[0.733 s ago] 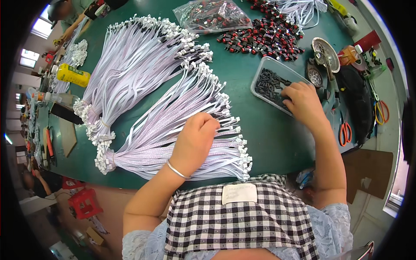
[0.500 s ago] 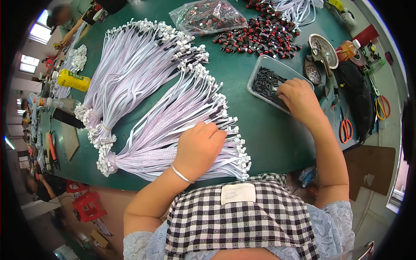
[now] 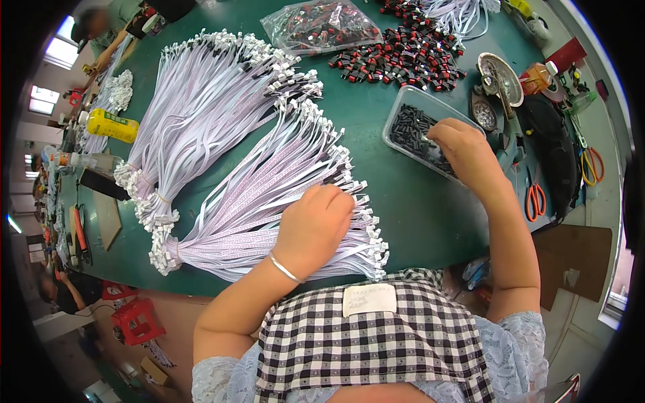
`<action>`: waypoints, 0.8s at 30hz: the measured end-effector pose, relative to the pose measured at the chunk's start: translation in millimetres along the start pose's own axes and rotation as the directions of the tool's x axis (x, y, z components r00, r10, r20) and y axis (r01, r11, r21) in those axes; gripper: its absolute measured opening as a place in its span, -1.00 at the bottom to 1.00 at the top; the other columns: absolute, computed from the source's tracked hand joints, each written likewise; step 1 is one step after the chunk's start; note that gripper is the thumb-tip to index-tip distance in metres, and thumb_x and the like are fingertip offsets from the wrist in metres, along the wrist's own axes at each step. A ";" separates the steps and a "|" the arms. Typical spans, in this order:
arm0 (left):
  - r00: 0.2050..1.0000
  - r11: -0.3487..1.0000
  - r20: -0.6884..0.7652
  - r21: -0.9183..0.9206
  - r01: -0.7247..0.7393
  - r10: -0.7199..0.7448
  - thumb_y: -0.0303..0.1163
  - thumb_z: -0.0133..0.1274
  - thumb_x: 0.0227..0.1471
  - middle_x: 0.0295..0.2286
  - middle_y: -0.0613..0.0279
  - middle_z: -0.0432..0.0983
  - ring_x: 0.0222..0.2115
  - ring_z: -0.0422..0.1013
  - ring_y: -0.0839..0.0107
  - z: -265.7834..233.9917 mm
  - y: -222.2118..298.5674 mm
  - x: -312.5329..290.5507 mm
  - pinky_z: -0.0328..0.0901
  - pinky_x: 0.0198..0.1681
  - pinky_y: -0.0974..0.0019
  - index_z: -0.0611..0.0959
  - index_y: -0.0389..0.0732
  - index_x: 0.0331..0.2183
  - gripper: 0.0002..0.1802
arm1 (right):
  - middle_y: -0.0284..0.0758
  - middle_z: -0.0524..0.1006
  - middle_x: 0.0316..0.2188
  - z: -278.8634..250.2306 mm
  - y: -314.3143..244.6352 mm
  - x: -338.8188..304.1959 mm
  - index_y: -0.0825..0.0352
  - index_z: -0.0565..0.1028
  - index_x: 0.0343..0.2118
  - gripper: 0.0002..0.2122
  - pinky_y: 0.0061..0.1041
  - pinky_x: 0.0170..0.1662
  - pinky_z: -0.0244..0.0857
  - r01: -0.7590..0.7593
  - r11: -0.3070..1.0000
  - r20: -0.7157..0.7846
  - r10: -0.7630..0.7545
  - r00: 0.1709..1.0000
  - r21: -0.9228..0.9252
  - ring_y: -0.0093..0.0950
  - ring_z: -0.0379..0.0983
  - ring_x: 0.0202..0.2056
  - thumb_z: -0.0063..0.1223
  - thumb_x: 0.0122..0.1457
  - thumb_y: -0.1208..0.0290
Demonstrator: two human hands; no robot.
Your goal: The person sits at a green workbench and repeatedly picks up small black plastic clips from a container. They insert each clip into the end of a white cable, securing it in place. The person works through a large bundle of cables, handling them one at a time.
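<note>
Well beyond my left fingers (image 3: 332, 201), at the table's far edge, I see a clear plastic bag (image 3: 322, 25) of red and black parts. A yellow bottle with a green label (image 3: 111, 125) lies far left of them; a white rectangular label (image 3: 369, 299) sits on the checked apron just behind.

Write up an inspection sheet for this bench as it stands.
Surface: green table, crowded.
Job's things: fanned wire bundles with white connectors; clear tray of small black parts.
Clutter: red-black parts heap, bag, yellow bottle, two scissors, dish.
Grippers: left hand lies on the wire bundles; right hand reaches into the tray, fingers curled.
Cables: loose white wires at the far edge.
Surroundings: red stool below the table; another person at the far end.
</note>
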State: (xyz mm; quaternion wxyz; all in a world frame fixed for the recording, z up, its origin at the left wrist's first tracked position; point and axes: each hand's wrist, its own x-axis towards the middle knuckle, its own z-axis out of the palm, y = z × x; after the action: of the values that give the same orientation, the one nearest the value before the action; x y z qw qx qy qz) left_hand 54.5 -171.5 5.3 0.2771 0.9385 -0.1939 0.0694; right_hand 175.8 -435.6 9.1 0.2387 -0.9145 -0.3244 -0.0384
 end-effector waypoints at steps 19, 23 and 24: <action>0.886 0.580 0.315 -0.671 0.461 -0.341 -0.51 0.11 -0.01 -0.35 0.26 0.47 -0.32 0.39 0.52 -8.7 -23.6 -6.7 0.30 -0.23 0.45 0.60 -0.29 -0.36 -0.90 | -0.23 0.46 -0.43 16.9 -57.9 -24.8 0.34 0.46 -0.39 -0.88 -0.37 -0.29 0.37 0.223 0.974 0.367 -0.193 0.910 -0.040 -0.26 0.45 -0.33 -0.01 -0.05 0.53; 0.862 0.513 0.368 -0.694 0.504 -0.349 -0.51 0.10 0.01 -0.39 0.34 0.46 -0.38 0.37 0.60 -2.5 -28.5 -8.8 0.29 -0.28 0.51 0.57 -0.29 -0.32 -0.87 | -0.24 0.49 -0.44 8.7 -52.4 -11.4 0.35 0.49 -0.41 -0.92 -0.45 -0.34 0.38 0.197 0.978 0.204 -0.206 0.957 0.067 -0.33 0.48 -0.38 0.05 -0.01 0.54; 0.849 0.464 0.393 -0.714 0.524 -0.353 -0.52 0.10 0.02 -0.40 0.35 0.46 -0.39 0.37 0.62 -2.5 -29.1 -8.7 0.28 -0.29 0.52 0.56 -0.28 -0.31 -0.87 | -0.26 0.50 -0.45 6.3 -51.3 -6.3 0.36 0.50 -0.41 -0.93 -0.48 -0.37 0.39 0.186 0.976 0.123 -0.200 0.972 0.116 -0.37 0.49 -0.41 0.07 0.00 0.55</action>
State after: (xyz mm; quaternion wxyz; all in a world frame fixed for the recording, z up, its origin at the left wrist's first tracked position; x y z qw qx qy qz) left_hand 58.1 -144.9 -9.0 0.6564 0.7302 0.0196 -0.1888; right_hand 138.9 -401.6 23.2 0.2585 -0.8655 -0.4288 0.0168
